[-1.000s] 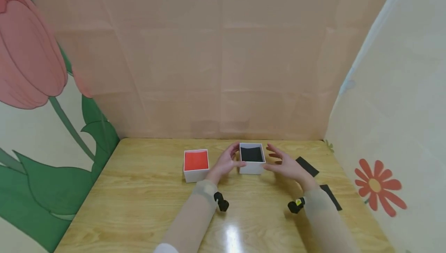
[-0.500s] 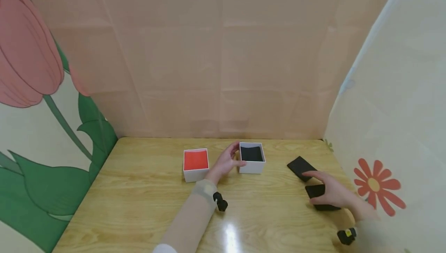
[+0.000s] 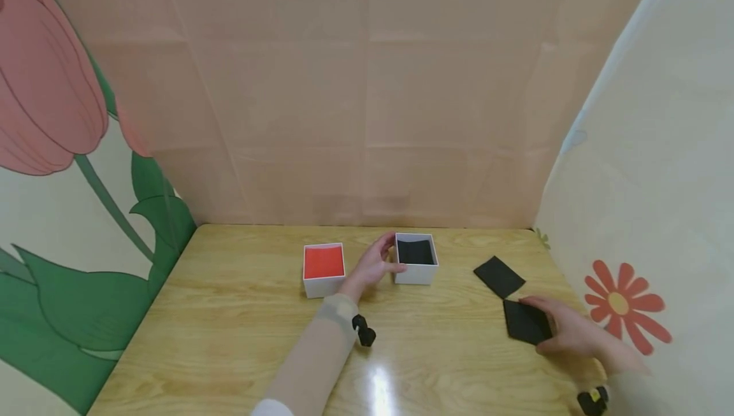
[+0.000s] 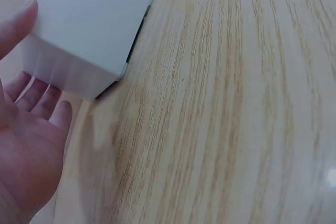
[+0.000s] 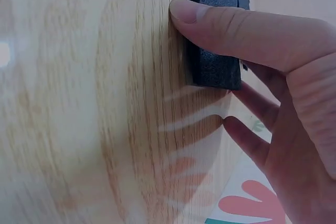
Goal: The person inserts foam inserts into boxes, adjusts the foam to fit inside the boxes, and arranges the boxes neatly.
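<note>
My left hand (image 3: 371, 268) holds the left side of a white open-topped box (image 3: 415, 274), thumb on its front face and fingers behind. Black material lines or fills the box, as the head view shows. In the left wrist view the hand (image 4: 31, 150) has its thumb and fingertips against the white box (image 4: 92, 19). At the right, my right hand (image 3: 570, 333) pinches a black square pad (image 3: 523, 322) by its edges. The right wrist view shows the thumb across the pad (image 5: 214, 69), which looks thick and rough like foam. A second black square (image 3: 499, 277) lies just behind it.
Another white box (image 3: 323, 285) with red material inside stands left of my left hand. The wooden table (image 3: 229, 339) meets a tan backdrop (image 3: 361, 116) at the back, with printed cloth walls on both sides.
My right hand has left the right side of the box with black inside, moved right and closed on the nearer black pad, which has turned slightly. My left hand has stayed on the box.
</note>
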Demonstrator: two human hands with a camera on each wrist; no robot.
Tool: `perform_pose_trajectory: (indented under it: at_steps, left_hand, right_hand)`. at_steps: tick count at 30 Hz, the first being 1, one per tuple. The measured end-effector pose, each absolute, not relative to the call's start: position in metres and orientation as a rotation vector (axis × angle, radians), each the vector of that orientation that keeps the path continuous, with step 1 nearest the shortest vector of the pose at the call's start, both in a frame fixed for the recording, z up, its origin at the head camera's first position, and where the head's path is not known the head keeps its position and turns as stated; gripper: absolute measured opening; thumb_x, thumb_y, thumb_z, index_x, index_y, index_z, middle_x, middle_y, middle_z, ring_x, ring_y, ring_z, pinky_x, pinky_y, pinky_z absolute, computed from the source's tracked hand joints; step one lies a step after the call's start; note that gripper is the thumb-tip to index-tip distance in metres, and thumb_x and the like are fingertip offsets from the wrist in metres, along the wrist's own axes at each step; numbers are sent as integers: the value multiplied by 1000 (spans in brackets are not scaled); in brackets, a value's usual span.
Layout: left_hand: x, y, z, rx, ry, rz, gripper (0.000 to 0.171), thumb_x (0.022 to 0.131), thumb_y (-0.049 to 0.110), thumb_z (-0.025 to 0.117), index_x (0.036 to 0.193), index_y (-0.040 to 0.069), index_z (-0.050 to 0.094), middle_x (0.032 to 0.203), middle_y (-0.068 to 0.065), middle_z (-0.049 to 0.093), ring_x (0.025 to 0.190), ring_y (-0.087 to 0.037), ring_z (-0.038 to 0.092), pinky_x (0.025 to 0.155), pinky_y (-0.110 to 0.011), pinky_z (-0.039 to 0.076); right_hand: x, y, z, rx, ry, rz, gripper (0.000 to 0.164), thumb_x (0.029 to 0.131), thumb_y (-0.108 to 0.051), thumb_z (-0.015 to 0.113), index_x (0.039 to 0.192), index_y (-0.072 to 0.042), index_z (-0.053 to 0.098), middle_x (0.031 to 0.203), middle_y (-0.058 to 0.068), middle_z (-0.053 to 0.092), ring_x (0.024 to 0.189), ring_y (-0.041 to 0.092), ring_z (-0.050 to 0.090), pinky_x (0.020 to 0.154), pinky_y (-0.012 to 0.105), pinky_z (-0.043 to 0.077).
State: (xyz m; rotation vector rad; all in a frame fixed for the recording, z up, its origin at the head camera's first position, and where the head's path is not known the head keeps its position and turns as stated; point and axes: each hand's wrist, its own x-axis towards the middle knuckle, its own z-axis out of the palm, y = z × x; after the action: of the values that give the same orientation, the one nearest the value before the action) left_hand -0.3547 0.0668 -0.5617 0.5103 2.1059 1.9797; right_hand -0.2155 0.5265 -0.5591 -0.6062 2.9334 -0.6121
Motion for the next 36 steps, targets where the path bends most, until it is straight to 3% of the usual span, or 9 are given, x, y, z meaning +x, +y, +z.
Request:
perform_pose_trajectory:
  at_steps: [4, 11, 21, 30, 36]
  left_hand:
    - [-354, 69, -563, 512, 2106, 1980, 91, 88, 1, 87, 165, 5, 38, 164, -10, 48, 155, -29, 39, 128, -42, 28]
    - [-354, 71, -563, 494, 2107, 1984, 90, 88, 0, 86, 164, 6, 40, 164, -11, 48, 155, -31, 38, 129, -44, 27]
    - [-355, 69, -563, 483, 2098, 1989, 91, 88, 2, 86, 165, 6, 39, 166, -12, 45, 156, -30, 37, 129, -44, 27]
    - [-357, 66, -556, 497, 2100, 1988, 91, 89, 5, 86, 166, 8, 37, 166, -9, 46, 156, -30, 37, 129, -42, 28]
    - [-354, 68, -558, 498, 2101, 1980, 91, 89, 4, 86, 166, 6, 38, 165, -10, 47, 156, -32, 38, 129, -43, 28]
  right_hand:
    - [-214, 529, -559, -547, 2890, -613, 100, 65, -34, 102, 150, -5, 58, 148, 30, 53, 131, 55, 52, 96, 71, 50]
    - [-213, 527, -562, -521, 2946, -507, 103, 61, -37, 102, 150, -7, 60, 145, 26, 56, 126, 48, 58, 93, 61, 54]
    - [-214, 515, -561, -557, 3046, -501, 100, 58, -26, 101, 146, -1, 61, 137, 25, 58, 117, 42, 61, 88, 52, 56]
    - [-219, 507, -558, -542, 3032, -569, 100, 60, -27, 102, 146, -2, 59, 140, 27, 56, 122, 44, 59, 92, 57, 55]
    - [-214, 508, -556, -546, 3052, -643, 103, 69, -27, 101, 155, -2, 51, 143, 26, 54, 122, 42, 59, 91, 46, 57]
